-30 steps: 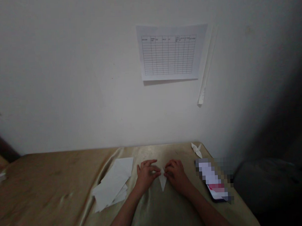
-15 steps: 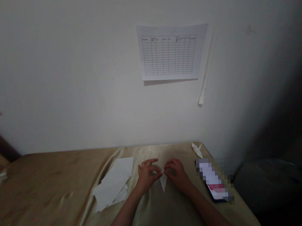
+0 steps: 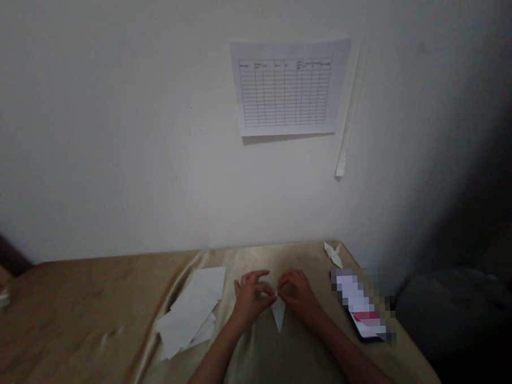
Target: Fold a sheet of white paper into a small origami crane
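Note:
A small white folded paper (image 3: 279, 315), narrow and pointed toward me, lies on the tan tablecloth (image 3: 95, 312). My left hand (image 3: 250, 297) pinches its far end from the left. My right hand (image 3: 298, 294) pinches the same end from the right. The fingertips of both hands meet at the top of the paper, and both hands rest on the cloth.
A loose stack of white sheets (image 3: 192, 311) lies left of my hands. A phone (image 3: 362, 312) lies to the right, near the table's edge. A small folded paper figure (image 3: 333, 253) sits at the far right corner. A printed grid sheet (image 3: 287, 88) hangs on the wall.
The folded paper has shifted slightly toward me and looks a little longer below my fingers. My hands have barely moved.

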The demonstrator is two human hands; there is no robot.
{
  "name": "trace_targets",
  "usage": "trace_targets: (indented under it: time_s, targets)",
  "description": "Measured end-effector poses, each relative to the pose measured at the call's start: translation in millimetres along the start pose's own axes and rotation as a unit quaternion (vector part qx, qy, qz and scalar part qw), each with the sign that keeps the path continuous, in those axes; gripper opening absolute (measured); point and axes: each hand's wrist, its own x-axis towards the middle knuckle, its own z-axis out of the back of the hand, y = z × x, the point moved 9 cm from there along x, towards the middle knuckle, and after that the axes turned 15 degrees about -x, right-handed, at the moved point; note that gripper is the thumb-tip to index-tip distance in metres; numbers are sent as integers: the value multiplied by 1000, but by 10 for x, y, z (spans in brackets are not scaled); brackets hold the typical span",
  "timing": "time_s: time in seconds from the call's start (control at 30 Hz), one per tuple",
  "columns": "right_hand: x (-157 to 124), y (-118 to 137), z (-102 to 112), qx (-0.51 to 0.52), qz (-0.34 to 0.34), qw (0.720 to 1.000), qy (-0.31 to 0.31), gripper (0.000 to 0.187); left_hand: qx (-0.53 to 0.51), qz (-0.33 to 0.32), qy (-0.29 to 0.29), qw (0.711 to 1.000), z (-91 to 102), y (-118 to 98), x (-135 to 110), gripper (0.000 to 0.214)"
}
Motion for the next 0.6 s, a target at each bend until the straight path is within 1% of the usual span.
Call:
trace_targets:
  time_s: [0.23, 0.4, 0.6]
  targets:
    - [6, -33, -18, 16, -10, 1000, 19, 5, -1, 7, 0, 1000, -5, 9, 9, 6]
    - [8, -100, -10, 35, -33, 998, 31, 8, -2, 12, -4, 1000, 2, 21, 7, 8]
    - [-1, -37, -17, 10, -29, 999, 35, 6, 0, 7, -13, 1000, -8, 54, 5, 5]
